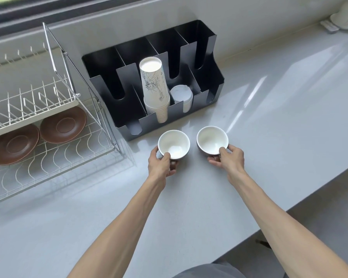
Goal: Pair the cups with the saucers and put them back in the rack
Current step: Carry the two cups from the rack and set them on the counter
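Note:
Two cups, white inside and dark brown outside, stand on the grey counter in front of the black organiser. My left hand (162, 162) grips the left cup (174, 142) by its handle, thumb on the rim. My right hand (228, 158) grips the right cup (211, 138) the same way. Two brown saucers lie side by side on the lower tier of the wire rack (54, 159) at the left: one nearer the front left (13, 145), one behind it to the right (63, 125). Both saucers carry nothing.
A black cup organiser (209, 77) stands just behind the cups, holding a stack of paper cups (154, 87) and white lids (181, 97). The rack's white upper tier (28, 109) overhangs the saucers. The counter edge (301, 201) runs diagonally at the right.

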The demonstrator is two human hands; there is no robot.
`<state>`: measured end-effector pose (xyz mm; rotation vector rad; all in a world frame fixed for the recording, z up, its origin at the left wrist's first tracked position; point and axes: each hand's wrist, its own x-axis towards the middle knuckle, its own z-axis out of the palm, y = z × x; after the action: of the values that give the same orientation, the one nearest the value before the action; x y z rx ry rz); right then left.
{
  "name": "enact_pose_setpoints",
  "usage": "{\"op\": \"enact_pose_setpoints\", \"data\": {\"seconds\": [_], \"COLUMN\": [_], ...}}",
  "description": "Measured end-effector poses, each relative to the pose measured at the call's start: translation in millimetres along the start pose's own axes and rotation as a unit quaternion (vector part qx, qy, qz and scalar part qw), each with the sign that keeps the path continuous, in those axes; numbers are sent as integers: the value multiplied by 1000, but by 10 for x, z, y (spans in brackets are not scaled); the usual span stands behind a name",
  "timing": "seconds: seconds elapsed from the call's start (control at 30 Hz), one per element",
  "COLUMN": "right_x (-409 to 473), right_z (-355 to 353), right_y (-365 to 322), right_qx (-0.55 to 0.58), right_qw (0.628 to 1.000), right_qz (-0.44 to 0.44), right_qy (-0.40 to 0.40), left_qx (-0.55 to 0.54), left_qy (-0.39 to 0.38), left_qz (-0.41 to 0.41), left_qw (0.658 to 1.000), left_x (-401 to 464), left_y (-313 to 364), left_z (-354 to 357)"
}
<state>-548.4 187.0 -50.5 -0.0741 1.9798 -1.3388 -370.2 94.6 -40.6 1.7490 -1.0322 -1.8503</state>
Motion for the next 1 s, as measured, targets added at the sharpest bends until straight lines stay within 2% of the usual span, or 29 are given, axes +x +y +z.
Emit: {"op": "enact_pose_setpoints", "data": {"seconds": [0.3, 0.63, 0.83, 1.0], "right_x": [-51, -163, -374, -648], "right_z": [-8, -60, -52, 138], "right_y": [-15, -64, -197, -336], "right_qx": [-23, -175, -341, -420], "right_qw": [1000, 983, 935, 888], "right_qz": [-7, -44, -89, -185], "right_qy": [-4, 28, 48, 28], "left_qx": [2, 79, 149, 285], "left_qy": [1, -12, -8, -3], "left_qz": [-2, 27, 57, 118], "left_qw": [1000, 996, 987, 951], "left_x": [-30, -65, -170, -341], "left_y": [-24, 14, 96, 161], "left_z": [-16, -220, -508, -865]}}
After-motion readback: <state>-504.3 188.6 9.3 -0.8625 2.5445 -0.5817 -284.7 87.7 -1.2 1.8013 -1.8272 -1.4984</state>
